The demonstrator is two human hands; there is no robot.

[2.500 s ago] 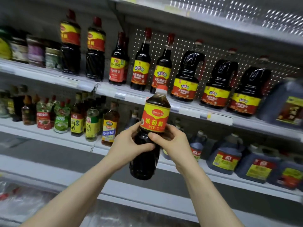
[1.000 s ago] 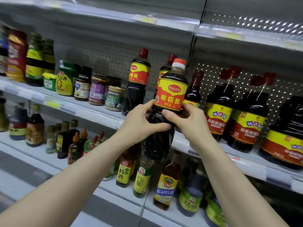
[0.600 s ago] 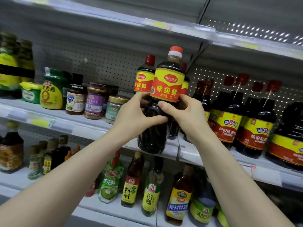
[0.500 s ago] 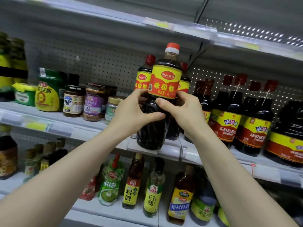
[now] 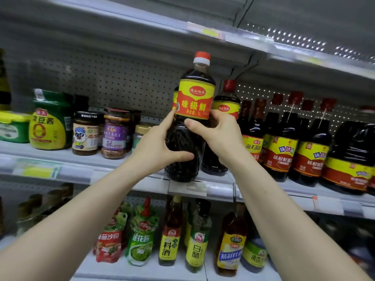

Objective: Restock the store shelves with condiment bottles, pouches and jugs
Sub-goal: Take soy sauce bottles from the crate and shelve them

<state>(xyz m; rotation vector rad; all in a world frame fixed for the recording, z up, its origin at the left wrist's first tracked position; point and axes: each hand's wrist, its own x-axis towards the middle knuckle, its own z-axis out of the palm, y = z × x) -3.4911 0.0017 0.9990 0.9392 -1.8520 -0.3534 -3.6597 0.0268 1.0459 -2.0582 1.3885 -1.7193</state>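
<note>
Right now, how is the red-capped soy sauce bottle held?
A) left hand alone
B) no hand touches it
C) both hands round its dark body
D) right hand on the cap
C: the left hand and right hand both grip the soy sauce bottle.

We record the bottle point(image 5: 193, 102) at centre frame: dark brown contents, red cap, yellow-and-red label. At left we note a green tub point(image 5: 50, 118) with a yellow label and a jar point(image 5: 114, 134) with a purple label. The back panel point(image 5: 121, 82) is grey with a regular dot pattern. At lower centre stand a red pouch point(image 5: 108, 242) and a green pouch point(image 5: 141, 238).
</note>
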